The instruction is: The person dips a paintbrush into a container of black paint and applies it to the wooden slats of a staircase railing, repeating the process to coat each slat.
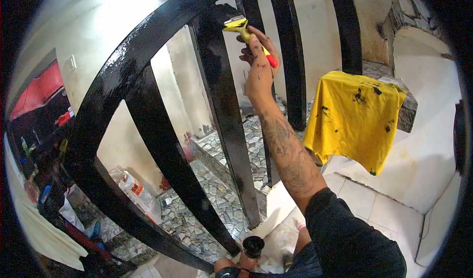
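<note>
My right hand [261, 59] is raised at the upper middle, its fingers wrapped round a paintbrush [242, 28] with a yellow and red handle. The brush's dark bristles touch or nearly touch the glossy black railing [209, 46] near the top of a bar. Dark paint marks my fingers. Low in the view, my left hand [248, 262] holds a small round container [253, 246] of black paint, close to the foot of the bars.
A paint-stained yellow cloth [357, 115] drapes over a stone ledge [407, 111] at the right. Behind the bars lie stone-paved steps [217, 179] and a white bag [135, 189]. Assorted items and a pale cloth [44, 228] are at the left.
</note>
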Tool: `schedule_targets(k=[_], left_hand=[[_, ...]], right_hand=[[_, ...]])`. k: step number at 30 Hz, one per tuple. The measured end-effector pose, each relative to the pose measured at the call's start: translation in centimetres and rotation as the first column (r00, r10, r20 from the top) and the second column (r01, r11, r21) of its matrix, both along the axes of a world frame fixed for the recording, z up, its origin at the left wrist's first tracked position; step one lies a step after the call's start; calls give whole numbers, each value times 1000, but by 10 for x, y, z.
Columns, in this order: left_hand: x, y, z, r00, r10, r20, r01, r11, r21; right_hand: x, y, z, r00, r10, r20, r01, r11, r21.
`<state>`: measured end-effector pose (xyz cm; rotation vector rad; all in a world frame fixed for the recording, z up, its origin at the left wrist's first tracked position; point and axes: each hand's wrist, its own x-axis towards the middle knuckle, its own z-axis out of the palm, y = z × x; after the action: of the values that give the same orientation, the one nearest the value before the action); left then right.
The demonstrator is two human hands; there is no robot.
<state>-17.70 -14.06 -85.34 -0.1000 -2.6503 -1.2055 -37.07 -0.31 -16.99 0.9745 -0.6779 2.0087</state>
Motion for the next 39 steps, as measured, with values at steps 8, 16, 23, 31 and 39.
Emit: schedule_targets(k=[8, 16, 23, 31, 39], left_hand=[[4, 6, 4, 994, 86, 60, -95, 982, 164], [-4, 0, 2, 993, 112, 23, -114, 961, 251], [-4, 2, -1, 987, 161, 7, -158, 953, 259], [4, 3, 18, 991, 122, 58, -134, 839, 528], [-20, -6, -29, 963, 126, -238, -115, 992, 60]], right_hand=[[21, 5, -28, 989, -144, -42, 148, 980, 134], [69, 13, -37, 400, -743, -536, 915, 361, 182], [68, -23, -32, 212, -809, -548, 976, 147, 160], [94, -27, -34, 135, -844, -519, 991, 117, 68], [77, -24, -24, 181, -849, -496, 982, 130, 135]])
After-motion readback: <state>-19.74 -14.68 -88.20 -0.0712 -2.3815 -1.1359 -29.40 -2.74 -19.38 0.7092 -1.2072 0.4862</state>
